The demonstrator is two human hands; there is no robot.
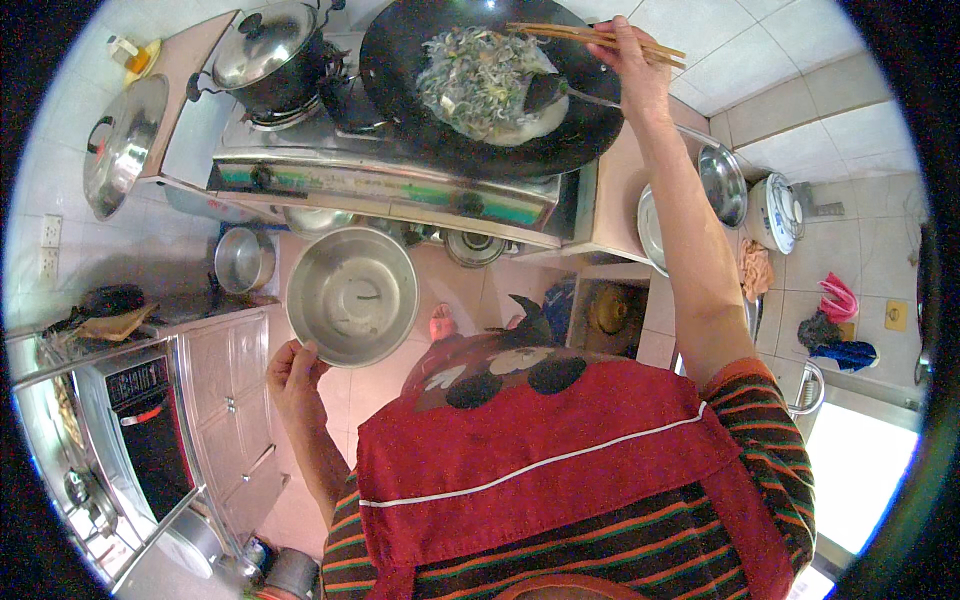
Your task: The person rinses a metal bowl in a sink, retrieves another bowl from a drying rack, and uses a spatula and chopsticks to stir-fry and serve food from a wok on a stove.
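Observation:
My left hand grips the near rim of a metal basin, which holds only a small dark shred and some wet residue. The basin is in front of the stove, above the floor. In my right hand are wooden chopsticks, their tips over the far edge of the food. A large black wok stands on the stove with pale, translucent strips and green bits in whitish liquid. A spatula rests in the wok, its blade in the food and its handle passing under my right wrist.
A lidded pot stands on the left burner of the gas stove. A large lid leans at the far left. Metal bowls and a lidded enamel pot are on the right counter. A small metal pot sits at lower left.

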